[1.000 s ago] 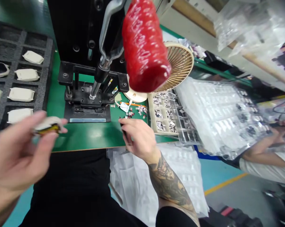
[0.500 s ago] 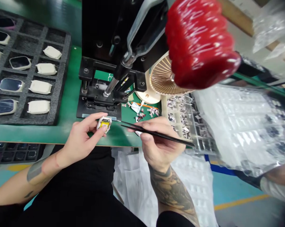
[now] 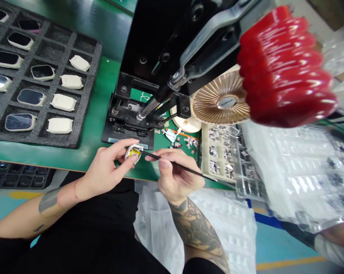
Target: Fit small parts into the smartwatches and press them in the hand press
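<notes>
My left hand (image 3: 110, 161) is closed around the edges of an opened watch case (image 3: 134, 153), pale, with a yellow part showing inside. In my right hand (image 3: 179, 171) black tweezers (image 3: 186, 168) are gripped like a pen, their tips at the inside of the case. Whether the tips pinch anything is too small to tell. Both hands are at the front edge of the green table (image 3: 94, 160). Just behind the case stands a black hand press (image 3: 129, 129) with a red ribbed handle (image 3: 283, 72).
A grey foam tray (image 3: 85, 131) at left holds several watch cases. Behind the tweezers are a small fan (image 3: 220, 101), scattered small parts (image 3: 190, 141) and a compartment box (image 3: 204, 152). Clear plastic trays (image 3: 297, 163) lie at right; another person's arm (image 3: 336, 236) shows there.
My right hand has moved left, bringing the tweezers' tips from beside the watch case to its inside. The left hand still holds the case. The camera view has shifted.
</notes>
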